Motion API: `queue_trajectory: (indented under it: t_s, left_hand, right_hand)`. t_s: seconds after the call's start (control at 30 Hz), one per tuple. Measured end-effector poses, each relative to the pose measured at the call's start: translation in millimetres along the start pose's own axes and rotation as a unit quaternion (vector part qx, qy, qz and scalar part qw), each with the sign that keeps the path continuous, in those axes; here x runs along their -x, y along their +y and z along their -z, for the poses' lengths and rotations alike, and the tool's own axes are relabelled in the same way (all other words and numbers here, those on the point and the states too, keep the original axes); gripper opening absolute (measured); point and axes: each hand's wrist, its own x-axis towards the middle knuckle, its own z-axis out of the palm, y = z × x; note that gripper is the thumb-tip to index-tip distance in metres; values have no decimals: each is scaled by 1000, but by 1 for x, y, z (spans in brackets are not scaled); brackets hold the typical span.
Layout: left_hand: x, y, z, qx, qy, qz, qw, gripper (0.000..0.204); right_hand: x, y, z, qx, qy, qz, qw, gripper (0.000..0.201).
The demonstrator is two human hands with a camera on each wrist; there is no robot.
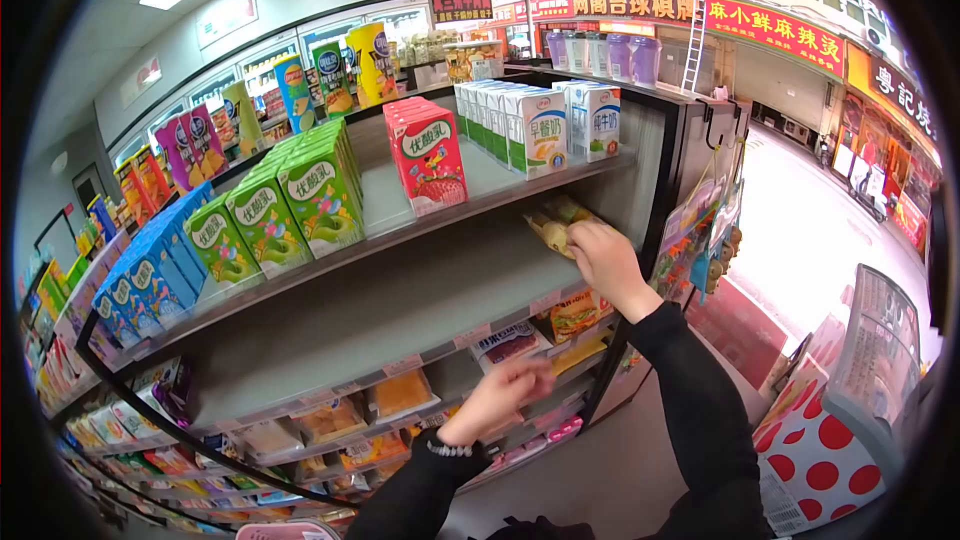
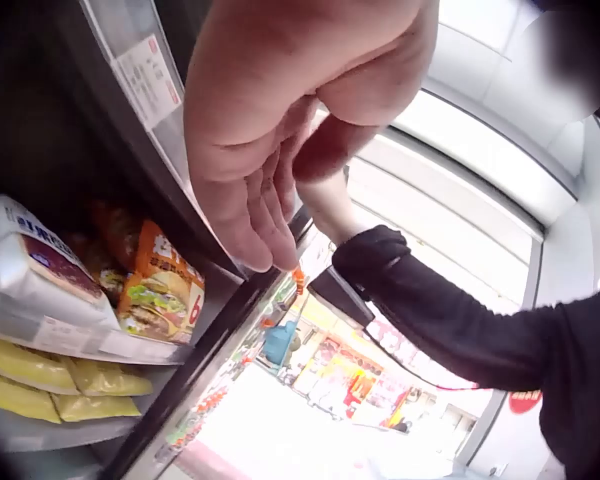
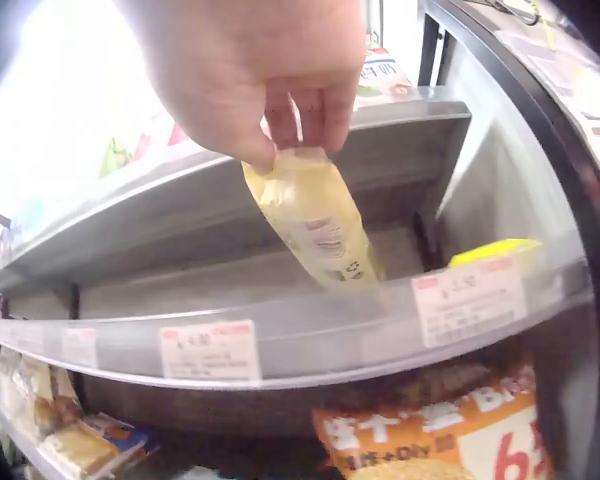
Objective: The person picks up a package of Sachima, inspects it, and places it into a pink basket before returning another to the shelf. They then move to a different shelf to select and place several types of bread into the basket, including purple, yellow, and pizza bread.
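While our right hand (image 3: 250, 70) pinches the yellow packet (image 3: 315, 225) by its top, hanging over the middle shelf (image 3: 310, 340) | left hand (image 1: 497, 395) relaxed, empty, near lower shelf's snack bags (image 2: 160, 290).

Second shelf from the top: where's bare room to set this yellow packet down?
The second shelf is bare leftward from the right hand and its yellow packet, with only another yellow pack at the right wall. The top shelf is crowded with cartons, and the lower shelves with snacks.
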Motion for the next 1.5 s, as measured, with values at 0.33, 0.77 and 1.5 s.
queue_trajectory:
  t_s: [0.33, 0.77, 1.5]
  left_hand:
    - [-53, 38, -12, 426, 33, -40, 903, 40]
    - [132, -10, -1, 258, 35, 33, 965, 43]
    - [526, -163, 84, 147, 464, 139, 863, 58]
  right_hand:
    - [37, -96, 35, -59, 6, 57, 997, 17]
    - [137, -184, 24, -564, -137, -404, 707, 40]
    - [195, -590, -204, -697, -450, -484, 278, 36]
